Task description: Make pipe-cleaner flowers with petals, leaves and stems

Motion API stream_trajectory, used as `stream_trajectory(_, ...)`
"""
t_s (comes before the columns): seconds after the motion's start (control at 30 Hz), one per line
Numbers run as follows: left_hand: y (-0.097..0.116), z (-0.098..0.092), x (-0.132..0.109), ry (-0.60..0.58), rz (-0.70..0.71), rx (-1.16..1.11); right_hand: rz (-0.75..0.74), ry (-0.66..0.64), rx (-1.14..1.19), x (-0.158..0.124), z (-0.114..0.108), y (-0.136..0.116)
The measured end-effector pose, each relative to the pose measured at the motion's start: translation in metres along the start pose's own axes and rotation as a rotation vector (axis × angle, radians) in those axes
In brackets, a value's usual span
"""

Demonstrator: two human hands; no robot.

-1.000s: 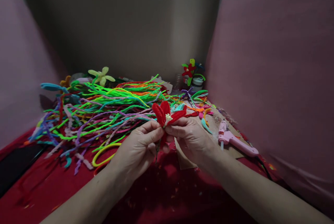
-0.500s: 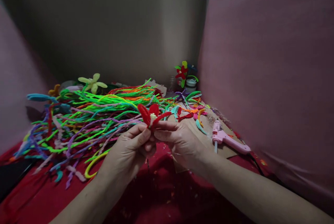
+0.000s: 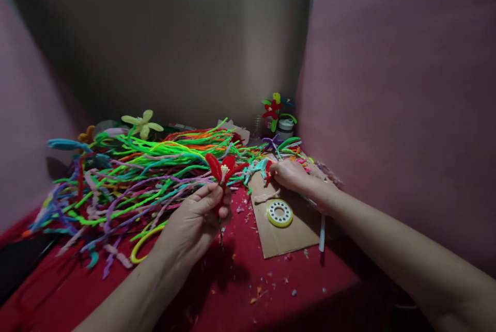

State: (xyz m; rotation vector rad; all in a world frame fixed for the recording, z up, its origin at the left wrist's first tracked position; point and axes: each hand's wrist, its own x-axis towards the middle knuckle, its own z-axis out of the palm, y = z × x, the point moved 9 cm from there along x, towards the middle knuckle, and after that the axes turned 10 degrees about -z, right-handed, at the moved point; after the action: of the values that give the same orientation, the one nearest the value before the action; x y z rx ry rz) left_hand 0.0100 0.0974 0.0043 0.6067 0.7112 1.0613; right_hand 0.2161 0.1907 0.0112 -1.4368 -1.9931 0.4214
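My left hand [image 3: 205, 210] is closed around the base of a red pipe-cleaner flower [image 3: 229, 167] with pale stamens at its centre. The flower stands upright above the red cloth, and a thin stem hangs below my fingers. My right hand [image 3: 290, 174] reaches over the cardboard, its fingertips closed at a red pipe-cleaner petal [image 3: 268, 173] near the cardboard's far end. Turquoise petals [image 3: 257, 167] lie just left of it. Under my right forearm a clear glue stick [image 3: 322, 234] pokes out; the arm hides the glue gun.
Many coloured pipe cleaners [image 3: 155, 177] are heaped on the left. A white and yellow ring-shaped spool [image 3: 279, 213] lies on the cardboard [image 3: 271, 241]. Scraps dot the red cloth [image 3: 240, 290]. Behind stand a lidded jar [image 3: 285, 126] and finished flowers [image 3: 272, 109].
My right hand has left the flower and moved right and away to the red petal, uncovering the spool and cardboard. My left hand still holds the flower in about the same place.
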Motion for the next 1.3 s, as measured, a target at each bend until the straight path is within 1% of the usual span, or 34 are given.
stream_trajectory(0.07,0.001,-0.001,0.0,0.012,0.004,-0.001,-0.027,0.041,0.074,0.0,-0.004,-0.001)
stream_trajectory(0.23,-0.002,-0.005,0.003,0.032,-0.017,-0.019,-0.079,0.201,0.384,0.003,-0.028,-0.002)
stream_trajectory(0.3,-0.003,-0.008,0.004,0.059,-0.03,-0.03,-0.084,0.271,0.55,0.0,-0.035,-0.002)
stream_trajectory(0.33,-0.004,-0.009,0.004,0.072,-0.032,-0.032,-0.081,0.289,0.674,-0.003,-0.035,-0.004)
stream_trajectory(0.4,-0.003,-0.009,0.004,0.081,-0.027,-0.025,-0.074,0.272,0.998,-0.011,-0.029,-0.013)
stream_trajectory(0.43,-0.004,-0.007,0.004,0.073,-0.027,-0.017,-0.089,0.226,1.126,-0.017,-0.024,-0.024)
stream_trajectory(0.47,-0.004,-0.005,0.003,0.06,-0.032,-0.006,-0.113,0.17,1.206,-0.024,-0.019,-0.036)
stream_trajectory(0.53,-0.006,0.0,0.002,0.034,-0.045,0.009,-0.146,0.098,1.296,-0.039,-0.011,-0.06)
stream_trajectory(0.6,-0.008,0.002,0.001,0.026,-0.055,0.011,-0.161,-0.007,1.326,-0.055,0.002,-0.08)
stream_trajectory(0.7,-0.012,0.004,-0.001,0.017,-0.086,0.019,-0.184,-0.08,1.318,-0.072,0.017,-0.096)
stream_trajectory(0.8,-0.014,0.003,-0.002,0.02,-0.113,0.03,-0.177,-0.161,1.344,-0.082,0.028,-0.099)
stream_trajectory(0.93,-0.016,0.004,-0.002,0.026,-0.148,0.072,-0.085,-0.339,1.442,-0.09,0.038,-0.096)
stream_trajectory(0.97,-0.017,0.005,-0.001,0.016,-0.155,0.085,-0.052,-0.364,1.453,-0.091,0.04,-0.095)
stream_trajectory(1.03,-0.02,0.008,-0.001,-0.016,-0.166,0.113,0.02,-0.343,1.408,-0.09,0.045,-0.088)
stream_trajectory(1.1,-0.023,0.011,-0.001,-0.055,-0.181,0.146,0.089,-0.296,1.292,-0.089,0.051,-0.08)
stream_trajectory(1.17,-0.024,0.01,-0.001,-0.06,-0.176,0.167,0.139,-0.295,1.206,-0.089,0.059,-0.077)
stream_trajectory(1.23,-0.018,0.004,0.001,-0.015,-0.124,0.151,0.158,-0.3,1.193,-0.09,0.063,-0.077)
stream_trajectory(1.3,-0.009,-0.005,0.003,0.057,-0.071,0.079,0.168,-0.283,1.223,-0.09,0.062,-0.075)
